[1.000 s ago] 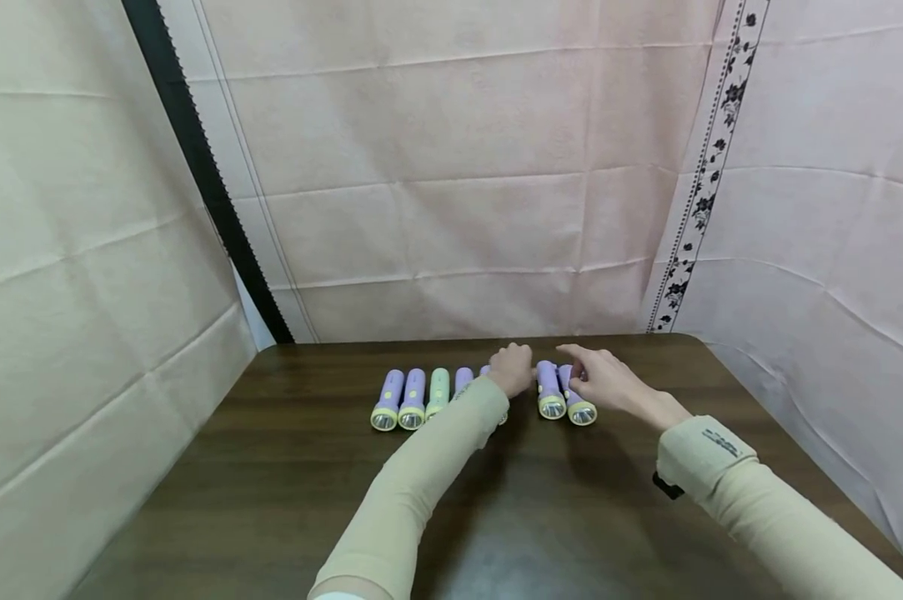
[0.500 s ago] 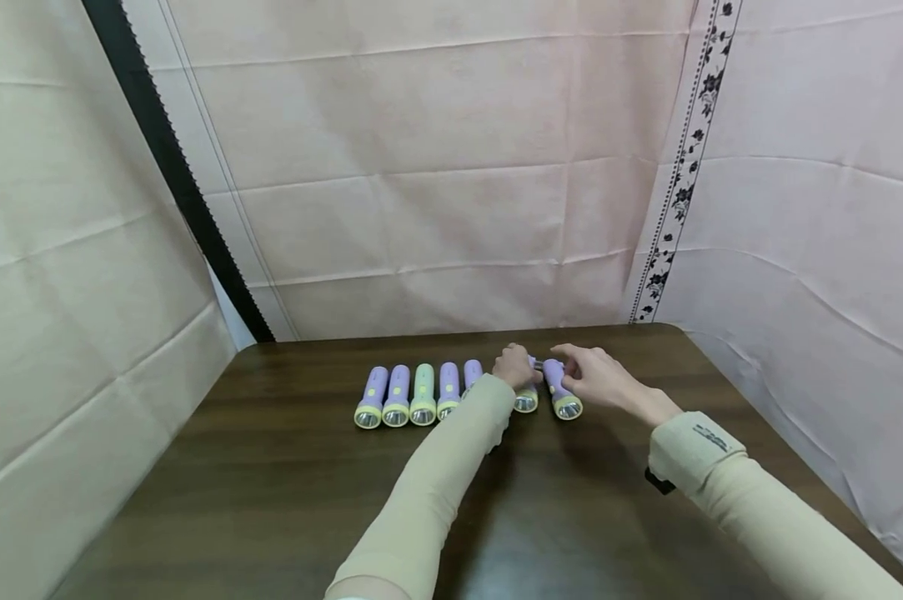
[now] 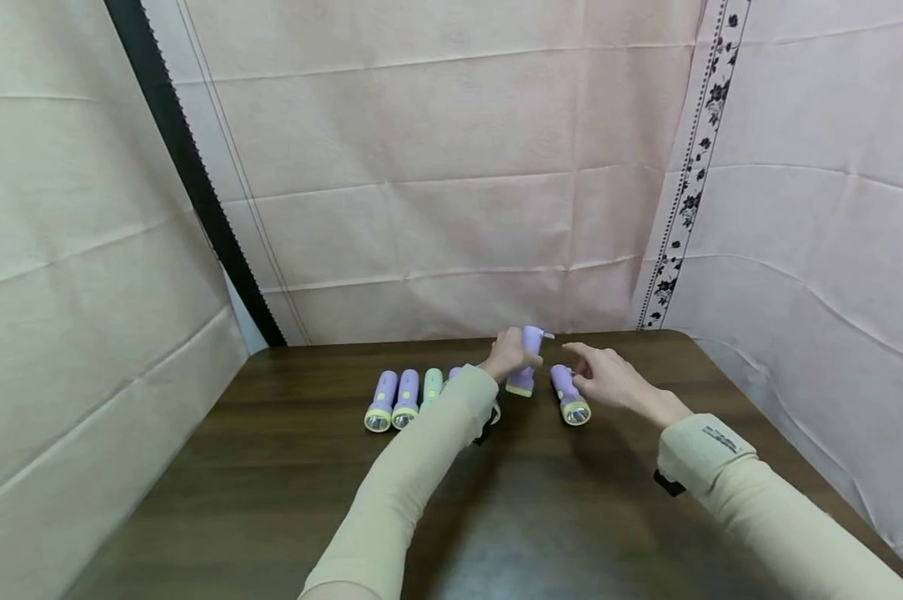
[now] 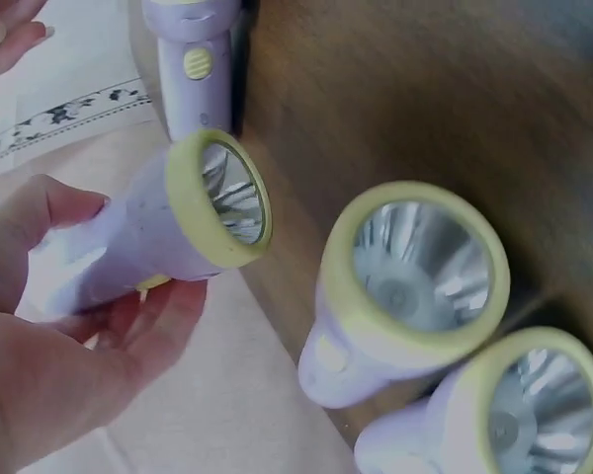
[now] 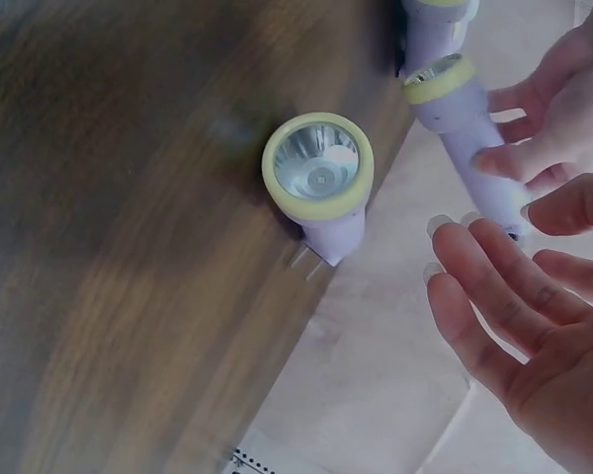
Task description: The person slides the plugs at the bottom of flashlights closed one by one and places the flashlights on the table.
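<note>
In the head view my left hand [image 3: 507, 354] grips a purple flashlight [image 3: 529, 342], raised and tilted above the table. Metal plug prongs [image 3: 548, 336] stick out near its tail. The left wrist view shows my thumb and fingers around its purple body [image 4: 153, 237], its yellow-rimmed lens facing away from the palm. Beside it, a second purple flashlight [image 3: 566, 392] lies on the table; in the right wrist view, its own prongs [image 5: 308, 262] are folded out. My right hand [image 3: 609, 379] hovers near that one, fingers loosely bent around nothing.
Left of my left hand lies a row of flashlights: purple ones [image 3: 383, 400] and a green one [image 3: 433, 384], partly hidden by my sleeve. The brown wooden table [image 3: 271, 492] ends at the back before a pale cloth curtain [image 3: 459, 233].
My left hand has separated a purple flashlight from the rightmost one and lifted it, tail upward, with its prongs showing. My right hand stays near the same place.
</note>
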A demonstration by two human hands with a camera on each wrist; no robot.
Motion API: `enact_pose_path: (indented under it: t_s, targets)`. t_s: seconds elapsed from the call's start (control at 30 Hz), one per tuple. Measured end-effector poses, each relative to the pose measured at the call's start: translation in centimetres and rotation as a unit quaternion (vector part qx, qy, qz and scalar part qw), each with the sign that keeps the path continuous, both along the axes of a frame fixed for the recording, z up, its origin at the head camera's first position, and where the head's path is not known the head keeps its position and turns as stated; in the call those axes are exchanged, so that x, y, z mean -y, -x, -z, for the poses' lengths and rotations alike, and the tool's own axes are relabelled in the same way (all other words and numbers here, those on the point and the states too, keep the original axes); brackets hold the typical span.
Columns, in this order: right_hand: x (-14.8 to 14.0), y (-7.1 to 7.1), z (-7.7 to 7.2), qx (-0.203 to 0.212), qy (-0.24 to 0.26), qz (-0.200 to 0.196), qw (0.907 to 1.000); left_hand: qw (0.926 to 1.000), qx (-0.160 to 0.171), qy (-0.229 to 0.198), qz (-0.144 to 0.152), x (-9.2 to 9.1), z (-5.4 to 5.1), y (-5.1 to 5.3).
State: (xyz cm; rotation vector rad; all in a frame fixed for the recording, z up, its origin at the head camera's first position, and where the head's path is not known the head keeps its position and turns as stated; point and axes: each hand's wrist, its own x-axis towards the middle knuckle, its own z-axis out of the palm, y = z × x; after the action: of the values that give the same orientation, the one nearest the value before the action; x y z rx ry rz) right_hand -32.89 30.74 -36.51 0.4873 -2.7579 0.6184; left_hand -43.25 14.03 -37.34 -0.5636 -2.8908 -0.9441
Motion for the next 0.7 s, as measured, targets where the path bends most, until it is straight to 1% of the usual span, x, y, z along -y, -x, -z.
enact_pose_path:
  t_s: [0.07, 0.17, 0.27, 0.43, 0.7]
  targets:
    - [-0.1, 0.1, -0.1, -0.007, -0.001, -0.001, 1.0000, 0.9994, -0.021, -0.007, 0.026, 0.2, -0.1, 0.0]
    - [-0.2, 0.1, -0.1, -0.012, -0.004, -0.003, 0.9999, 0.9967, -0.046, -0.020, 0.063, 0.6, 0.1, -0.1]
    - [-0.2, 0.2, 0.2, -0.004, -0.009, -0.005, 0.9999, 0.9949, -0.042, -0.024, 0.088, 1.0, 0.6, -0.2]
    - [0.0, 0.3, 0.5, -0.001, -0.018, -0.019, 0.9997, 0.9942, -0.028, -0.025, 0.101, 1.4, 1.1, -0.3]
    - [0.4, 0.4, 0.5, -0.007, -0.019, -0.025, 0.9995, 0.9904, -0.028, -0.021, 0.134, 1.6, 1.1, -0.4]
